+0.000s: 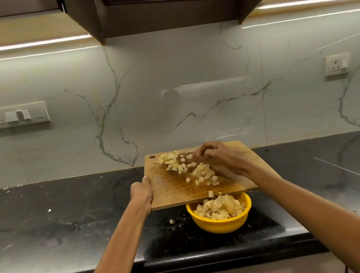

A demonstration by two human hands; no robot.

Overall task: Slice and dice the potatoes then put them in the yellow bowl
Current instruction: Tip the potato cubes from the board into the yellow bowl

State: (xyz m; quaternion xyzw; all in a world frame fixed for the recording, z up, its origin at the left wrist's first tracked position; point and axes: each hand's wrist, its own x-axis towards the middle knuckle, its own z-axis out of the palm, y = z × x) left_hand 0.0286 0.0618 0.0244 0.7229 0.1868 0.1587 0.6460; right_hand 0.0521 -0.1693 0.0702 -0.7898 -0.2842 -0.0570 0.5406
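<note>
Left of the wooden cutting board, our left hand grips the board's left edge, thumb on top and fingers curled round the rim, holding it lifted off the black stone desk and tilted so that its near edge hangs just above the yellow bowl. The board is a flat rectangular slab of worn, stained wood with a small hanging hole at its far left corner; its long axis runs left to right, and its slope falls toward us and the bowl.

On the board, the diced potatoes lie in a loose band from the far left corner toward the near right: pale, wet-looking cubes with cut, squared faces. One cube sits at the near edge, directly above the bowl.

At the far right of the board, our right hand rests among the cubes with fingers loosely bent; we cannot tell whether it holds any pieces. The dice lie nearer us than these fingers and to their left, so we judge that the coming sweep runs toward us, down the slope.

Below the near edge, the round, smooth plastic-looking bowl already holds a heap of dice. One stray piece lies on the desk just left of the bowl.
</note>
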